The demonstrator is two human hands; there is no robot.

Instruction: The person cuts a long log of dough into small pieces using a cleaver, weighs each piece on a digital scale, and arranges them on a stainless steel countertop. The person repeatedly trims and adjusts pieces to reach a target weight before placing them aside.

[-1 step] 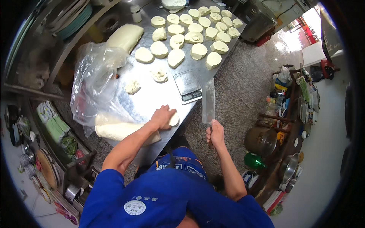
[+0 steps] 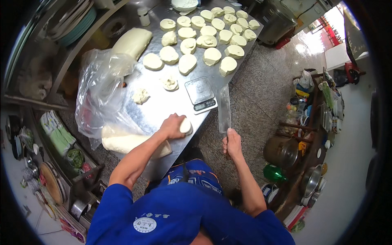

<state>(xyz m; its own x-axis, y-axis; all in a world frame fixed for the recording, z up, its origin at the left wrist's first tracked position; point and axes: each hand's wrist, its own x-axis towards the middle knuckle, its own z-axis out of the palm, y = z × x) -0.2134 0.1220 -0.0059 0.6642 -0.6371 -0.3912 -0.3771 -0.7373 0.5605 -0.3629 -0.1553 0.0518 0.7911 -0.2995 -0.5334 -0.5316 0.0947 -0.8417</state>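
My left hand (image 2: 172, 126) is closed over a small lump of dough (image 2: 186, 125) near the front edge of the steel table (image 2: 163, 108). Out past the table's right edge, my right hand (image 2: 232, 143) grips the handle of a cleaver (image 2: 223, 108) with its blade pointing away from me. A long dough log (image 2: 122, 143) lies by my left forearm, partly under a clear plastic bag (image 2: 100, 92). A digital scale (image 2: 199, 94) stands just beyond my left hand. Several cut dough pieces (image 2: 204, 41) lie in rows at the far end. Two ragged scraps (image 2: 168, 83) sit mid-table.
A second large dough log (image 2: 132, 41) lies at the table's far left. Shelves with plates and packets (image 2: 57, 130) run along the left. On the right, a low bench holds a metal pot (image 2: 281, 151), a green bottle (image 2: 274, 173) and bowls. A dark bin (image 2: 273, 18) stands far right.
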